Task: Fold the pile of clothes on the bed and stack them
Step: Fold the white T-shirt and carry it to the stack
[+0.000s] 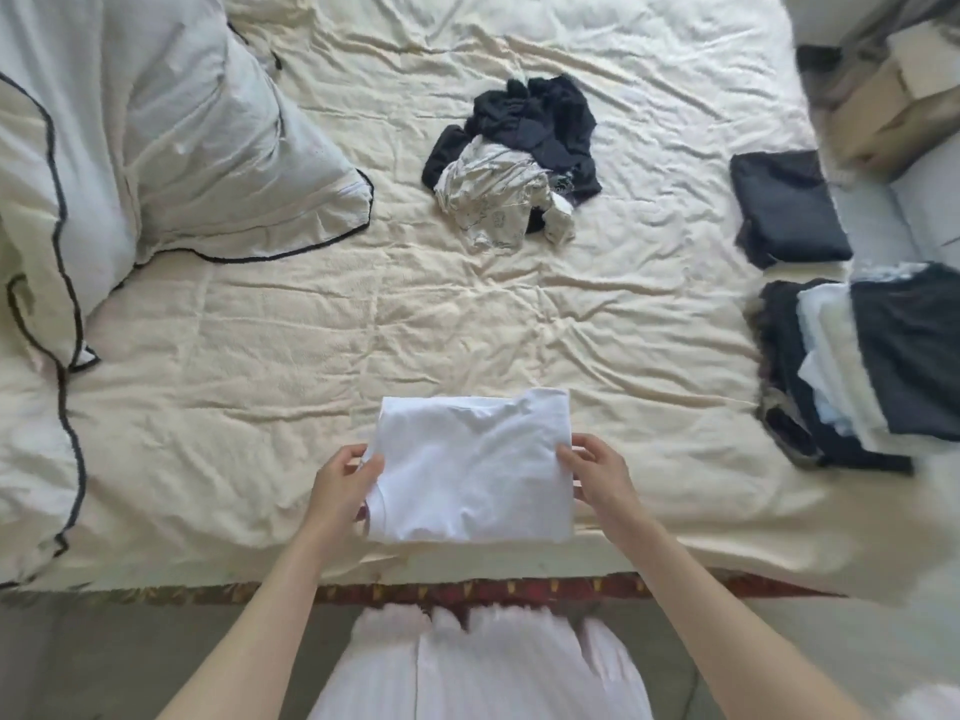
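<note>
Both hands pinch a folded white shirt [472,467] at lower centre of the frame, left hand [345,485] on its left edge, right hand [597,475] on its right. Unfolded clothes [514,163] sit heaped at upper centre of the cream bed [311,330]; folded stacks [852,356] line the right edge, pillows [156,122] upper left.

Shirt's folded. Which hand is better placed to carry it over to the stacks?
Right, probably. The right hand already grips the white shirt on the edge facing the folded stacks along the bed's right side. The left hand holds the far edge and would have to cross over.
</note>
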